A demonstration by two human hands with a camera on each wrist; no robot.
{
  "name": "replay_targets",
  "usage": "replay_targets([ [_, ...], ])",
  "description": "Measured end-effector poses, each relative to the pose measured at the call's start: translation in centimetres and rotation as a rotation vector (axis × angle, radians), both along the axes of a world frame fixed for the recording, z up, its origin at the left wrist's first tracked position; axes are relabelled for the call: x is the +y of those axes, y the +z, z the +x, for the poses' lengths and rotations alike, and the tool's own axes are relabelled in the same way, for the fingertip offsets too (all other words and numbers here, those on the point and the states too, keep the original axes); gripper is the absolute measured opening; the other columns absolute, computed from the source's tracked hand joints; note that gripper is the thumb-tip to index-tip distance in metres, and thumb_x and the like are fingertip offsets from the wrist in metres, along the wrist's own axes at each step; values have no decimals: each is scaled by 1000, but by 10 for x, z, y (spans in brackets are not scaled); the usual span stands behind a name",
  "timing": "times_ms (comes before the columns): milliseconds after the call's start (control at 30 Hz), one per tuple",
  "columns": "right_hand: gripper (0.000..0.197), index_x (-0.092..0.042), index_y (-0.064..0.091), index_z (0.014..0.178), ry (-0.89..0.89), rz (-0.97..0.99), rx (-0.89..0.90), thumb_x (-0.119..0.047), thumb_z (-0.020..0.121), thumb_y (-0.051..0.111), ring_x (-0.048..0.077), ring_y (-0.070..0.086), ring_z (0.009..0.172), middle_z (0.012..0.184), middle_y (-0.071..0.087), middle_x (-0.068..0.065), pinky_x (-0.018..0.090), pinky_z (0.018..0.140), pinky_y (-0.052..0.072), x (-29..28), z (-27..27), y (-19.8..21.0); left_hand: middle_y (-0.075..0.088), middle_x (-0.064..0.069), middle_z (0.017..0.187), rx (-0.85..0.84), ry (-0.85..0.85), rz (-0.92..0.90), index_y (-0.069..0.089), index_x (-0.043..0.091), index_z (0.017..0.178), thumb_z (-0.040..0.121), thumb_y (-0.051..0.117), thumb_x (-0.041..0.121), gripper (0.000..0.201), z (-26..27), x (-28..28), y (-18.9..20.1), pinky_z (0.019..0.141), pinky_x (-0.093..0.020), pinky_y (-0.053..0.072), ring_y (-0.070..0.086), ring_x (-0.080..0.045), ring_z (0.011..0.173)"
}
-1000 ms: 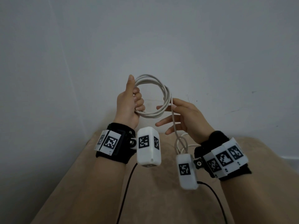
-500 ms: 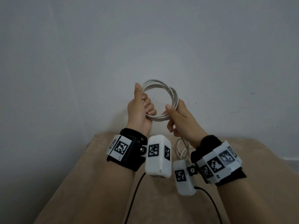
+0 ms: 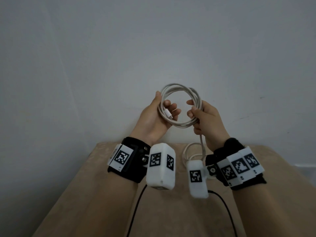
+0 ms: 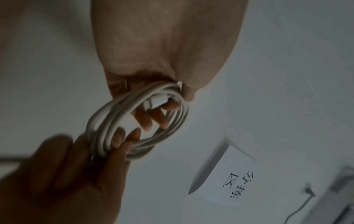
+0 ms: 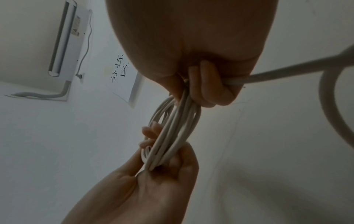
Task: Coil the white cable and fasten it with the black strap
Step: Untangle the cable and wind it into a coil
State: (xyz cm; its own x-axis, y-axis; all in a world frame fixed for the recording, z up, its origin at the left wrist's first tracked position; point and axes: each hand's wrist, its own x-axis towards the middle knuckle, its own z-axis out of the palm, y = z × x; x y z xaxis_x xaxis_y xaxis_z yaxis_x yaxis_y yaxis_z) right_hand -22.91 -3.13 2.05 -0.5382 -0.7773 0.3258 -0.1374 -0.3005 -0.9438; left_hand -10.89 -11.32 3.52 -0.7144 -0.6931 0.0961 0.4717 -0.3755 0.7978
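The white cable [image 3: 181, 126] is wound into a round coil of several turns, held up in front of the wall. My left hand [image 3: 154, 110] holds the coil's left side with thumb up and fingers curled through it. A white connector [image 3: 168, 114] lies against those fingers. My right hand [image 3: 204, 115] grips the coil's right side. A loose tail [image 3: 202, 142] drops from it to a small loop on the table. The left wrist view shows the coil [image 4: 138, 121] between both hands. In the right wrist view the coil [image 5: 172, 128] is edge-on. No black strap shows.
A beige table top [image 3: 171, 216] lies below my hands, its far edge against a plain wall. Black leads [image 3: 136, 202] run from the wrist cameras toward me. A paper sign [image 4: 229, 181] and an air conditioner [image 5: 63, 37] are on the wall above.
My right hand, open beside the cable a second ago, now grips the coil's right side. My left hand has turned palm-up, and the coil now faces me with the connector showing.
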Motion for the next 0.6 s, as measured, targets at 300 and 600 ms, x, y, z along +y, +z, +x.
replay_targets([
  [300, 22, -13, 58, 97, 71, 223, 537, -4, 99, 37, -3, 47, 50, 71, 49, -1, 13, 52, 37, 6, -3, 0, 57, -2, 58, -430, -28, -406, 65, 4, 81, 95, 44, 47, 50, 24, -14, 2, 53, -25, 45, 53, -14, 48],
  [600, 18, -16, 53, 102, 176, 450, 877, -9, 95, 39, 26, 54, 86, 88, 56, 2, 42, 81, 44, 0, 15, -7, 36, 4, 48, -848, 25, -710, 58, 10, 69, 87, 52, 59, 53, 25, -9, -3, 42, -22, 31, 31, -11, 39],
])
